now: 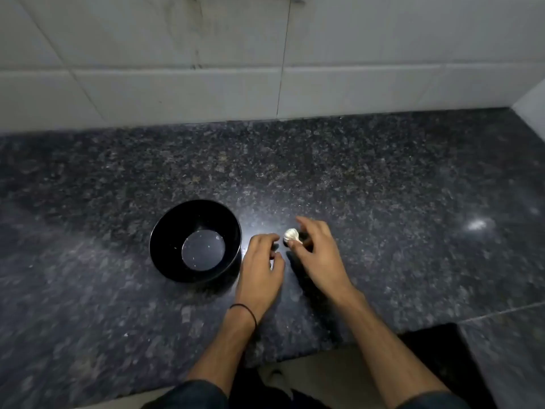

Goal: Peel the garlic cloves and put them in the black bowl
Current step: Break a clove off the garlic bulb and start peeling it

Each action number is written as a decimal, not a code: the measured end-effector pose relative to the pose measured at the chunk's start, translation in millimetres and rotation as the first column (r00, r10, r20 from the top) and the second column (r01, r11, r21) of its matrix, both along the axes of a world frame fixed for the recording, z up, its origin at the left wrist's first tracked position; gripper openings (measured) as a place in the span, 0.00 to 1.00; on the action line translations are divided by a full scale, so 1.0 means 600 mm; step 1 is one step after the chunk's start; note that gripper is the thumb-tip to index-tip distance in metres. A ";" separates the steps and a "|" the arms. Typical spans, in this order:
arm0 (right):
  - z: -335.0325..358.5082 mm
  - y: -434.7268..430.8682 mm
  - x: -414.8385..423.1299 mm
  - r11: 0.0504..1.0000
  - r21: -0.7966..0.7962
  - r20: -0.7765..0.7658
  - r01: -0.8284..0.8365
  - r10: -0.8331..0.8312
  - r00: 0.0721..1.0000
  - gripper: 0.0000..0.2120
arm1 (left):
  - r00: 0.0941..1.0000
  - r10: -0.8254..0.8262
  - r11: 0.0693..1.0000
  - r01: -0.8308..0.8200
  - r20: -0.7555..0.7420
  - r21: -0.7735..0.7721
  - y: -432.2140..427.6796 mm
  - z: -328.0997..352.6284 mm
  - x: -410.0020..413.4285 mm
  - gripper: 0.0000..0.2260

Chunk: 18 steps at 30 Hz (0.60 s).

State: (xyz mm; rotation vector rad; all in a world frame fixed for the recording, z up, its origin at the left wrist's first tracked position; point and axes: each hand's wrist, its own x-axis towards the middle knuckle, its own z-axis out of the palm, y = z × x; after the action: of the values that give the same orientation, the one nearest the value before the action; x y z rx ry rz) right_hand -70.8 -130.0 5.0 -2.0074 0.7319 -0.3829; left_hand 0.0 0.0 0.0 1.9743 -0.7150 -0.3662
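A small white garlic bulb point(292, 234) sits on the dark granite counter point(383, 187). My right hand point(317, 252) pinches it, thumb below and fingers curled behind it. Just left of the bulb, my left hand point(261, 267) hovers with fingers loosely curled and nothing in it. A thin black band circles the left wrist. The black bowl point(168, 246) stands to the left of both hands, a hand's width from the left one; only a few pale specks show on its shiny bottom.
A white tiled wall point(265, 69) runs along the back of the counter and turns forward at the far right. The counter's front edge lies below my forearms, with the floor and my dark clothing under it.
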 end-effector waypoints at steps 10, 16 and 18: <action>0.000 0.022 0.005 0.992 -0.003 -0.017 0.126 -0.126 0.992 0.12 | 0.995 -0.072 0.997 0.072 -0.068 -0.001 -0.003 -0.008 0.032 0.13; 0.021 0.051 -0.007 0.852 0.474 0.209 0.222 -0.353 0.912 0.15 | 0.915 -0.097 0.988 0.041 -0.392 -0.148 -0.013 0.002 0.038 0.12; 0.025 0.050 -0.009 0.801 0.565 0.252 0.197 -0.395 0.884 0.13 | 0.874 -0.111 0.977 0.010 -0.474 -0.211 -0.020 0.009 0.033 0.12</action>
State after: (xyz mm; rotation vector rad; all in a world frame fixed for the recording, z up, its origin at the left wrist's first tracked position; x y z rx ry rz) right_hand -76.4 -99.8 19.8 -1.2522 0.8184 -0.6422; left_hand 19.5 -12.0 5.6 1.5763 -0.4667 -0.7652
